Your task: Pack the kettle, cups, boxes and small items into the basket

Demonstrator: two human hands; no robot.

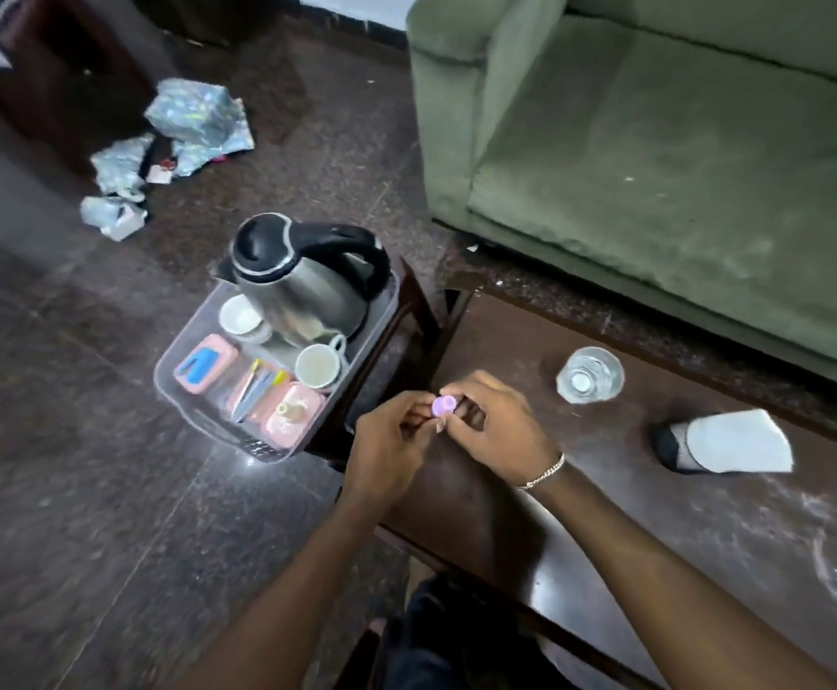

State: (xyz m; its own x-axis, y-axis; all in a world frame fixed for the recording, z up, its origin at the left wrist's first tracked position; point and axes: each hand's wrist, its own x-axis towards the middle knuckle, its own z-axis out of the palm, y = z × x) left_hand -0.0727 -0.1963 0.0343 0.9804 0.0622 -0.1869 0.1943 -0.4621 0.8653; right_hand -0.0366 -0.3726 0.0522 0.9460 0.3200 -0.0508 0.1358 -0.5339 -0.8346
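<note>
Basket [185,415], clear plastic, sits on a small dark stand left of the table [605,515], at its far-left corner. Contents counted: one steel kettle [297,286] with black lid and handle at the far end; two white cups, one [241,315] left of the kettle, one [317,366] near its base; two pink boxes, one [205,363] with a blue item on top, one [291,416] at the near right; a few thin sticks [257,390] between the boxes. No legible writing or brand on any item.

Left hand [391,448] and right hand [498,425] meet over the table's left edge, just right of the basket. Both grips are pinched at the fingertips on one small purple cap-like piece [443,404]. Silver bracelet [543,473] on right wrist.

On the table: one clear glass [589,375], one black-and-white fabric item [725,443], well apart from the hands. Green sofa [655,141] beyond the table. Crumpled wrapping [197,117] on the floor, far left.
</note>
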